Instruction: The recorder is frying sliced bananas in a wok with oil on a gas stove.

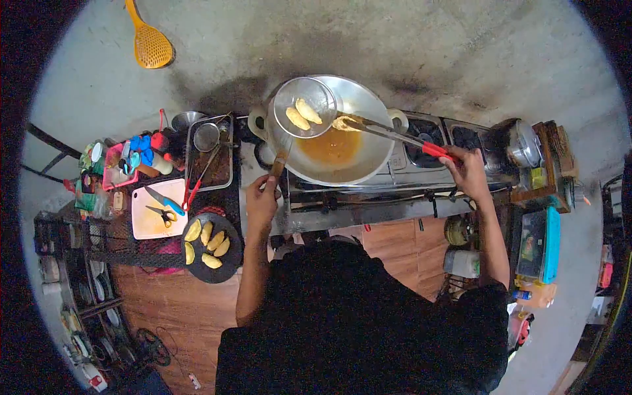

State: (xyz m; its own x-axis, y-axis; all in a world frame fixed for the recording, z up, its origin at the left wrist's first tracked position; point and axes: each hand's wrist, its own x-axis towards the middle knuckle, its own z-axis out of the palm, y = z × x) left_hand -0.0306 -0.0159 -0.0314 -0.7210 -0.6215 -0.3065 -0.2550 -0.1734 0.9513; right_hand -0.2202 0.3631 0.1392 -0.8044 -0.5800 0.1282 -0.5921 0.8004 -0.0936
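My left hand (264, 197) grips the wooden handle of a round mesh strainer (295, 90), held over the left part of a large metal wok (368, 165). Two pale golden half-moon pastries (302, 116) lie in the strainer. My right hand (468, 170) holds metal tongs (387, 131) by their red grips. At the tongs' tips, beside the strainer's rim, is another golden pastry (344, 123), above the brown oil (331, 147) in the wok. Whether the tips pinch it is hard to tell.
The wok stands on a gas stove (419, 173). Left of it are a metal tray (228, 178) with a small strainer, a dark round plate (224, 274) of several pastries, and a pink cutting board (143, 222) bearing a knife (165, 200) and scissors (162, 213). A metal pot (524, 143) stands at right.
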